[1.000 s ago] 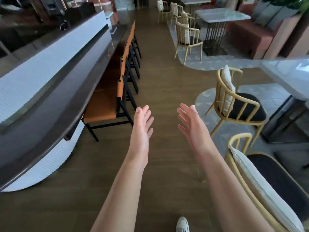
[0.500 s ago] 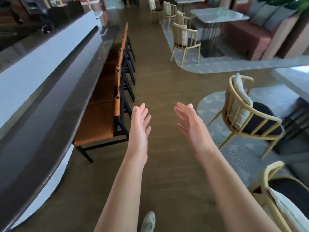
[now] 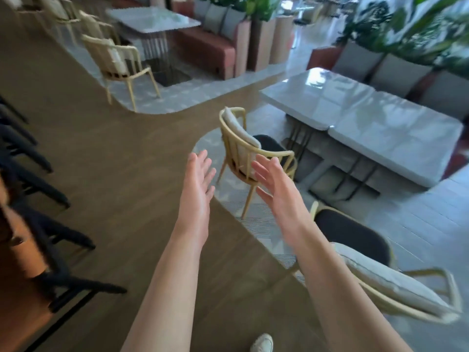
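Observation:
Both my arms reach forward over the brown wooden floor [image 3: 121, 174]. My left hand [image 3: 198, 184] is held out with straight fingers and holds nothing. My right hand [image 3: 276, 184] is also held out with spread fingers, palm turned inward, and is empty. Just beyond my right hand stands a yellow-framed chair [image 3: 243, 148] with a pale back cushion and a black seat. Neither hand touches it.
A long grey marble table [image 3: 368, 118] stands right of that chair. A second yellow chair [image 3: 380, 270] is close at the lower right. Black-legged orange bar stools [image 3: 33, 224] line the left edge. Another table [image 3: 152, 20], chairs, red benches and planters fill the back.
The view has swung to the right: the bar counter has left the frame and the marble table and planters have come in. Both hands stay out in front, open as before.

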Available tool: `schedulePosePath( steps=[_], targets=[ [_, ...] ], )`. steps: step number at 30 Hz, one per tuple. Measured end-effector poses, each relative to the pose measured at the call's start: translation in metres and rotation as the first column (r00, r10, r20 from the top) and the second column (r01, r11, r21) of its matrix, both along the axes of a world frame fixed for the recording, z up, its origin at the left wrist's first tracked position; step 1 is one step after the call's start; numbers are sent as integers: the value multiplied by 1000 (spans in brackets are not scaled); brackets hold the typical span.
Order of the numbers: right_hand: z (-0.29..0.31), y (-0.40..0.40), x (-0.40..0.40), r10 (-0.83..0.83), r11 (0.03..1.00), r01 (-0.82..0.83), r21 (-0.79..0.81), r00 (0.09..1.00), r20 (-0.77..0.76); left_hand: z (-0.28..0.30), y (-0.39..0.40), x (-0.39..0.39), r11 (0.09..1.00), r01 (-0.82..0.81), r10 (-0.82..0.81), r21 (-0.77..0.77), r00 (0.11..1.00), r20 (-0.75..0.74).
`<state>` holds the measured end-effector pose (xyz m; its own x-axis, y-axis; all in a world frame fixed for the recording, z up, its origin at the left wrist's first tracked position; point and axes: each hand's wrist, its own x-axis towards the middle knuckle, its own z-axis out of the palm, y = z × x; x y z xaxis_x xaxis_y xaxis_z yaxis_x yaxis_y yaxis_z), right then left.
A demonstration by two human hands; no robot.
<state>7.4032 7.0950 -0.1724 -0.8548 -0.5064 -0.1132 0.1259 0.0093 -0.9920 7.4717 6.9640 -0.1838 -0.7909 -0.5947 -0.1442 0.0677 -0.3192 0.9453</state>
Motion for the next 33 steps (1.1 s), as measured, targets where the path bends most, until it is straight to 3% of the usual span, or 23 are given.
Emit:
schedulePosePath(
  steps=[6, 12, 18, 25, 33],
  targets=[
    [6, 51, -61, -197, 978, 198, -58, 980, 28, 7, 34, -78, 976, 209, -208, -55, 978, 20],
    [-5, 52, -116, -221, 971, 227, -71, 971, 90, 9, 35, -123, 977, 191, -188, -98, 982, 34],
    [-9, 65, -140, -298, 949, 307, -71, 948, 111, -5, 50, -172, 949, 306, -298, -74, 950, 96],
    [-14, 118, -180, -607, 793, 609, 1, 790, 80, -20, 97, -264, 808, 589, -586, -22, 806, 83],
    [-30, 184, -177, -805, 592, 805, 40, 590, 59, -25, 182, -301, 612, 789, -791, 64, 606, 91]
  ],
)
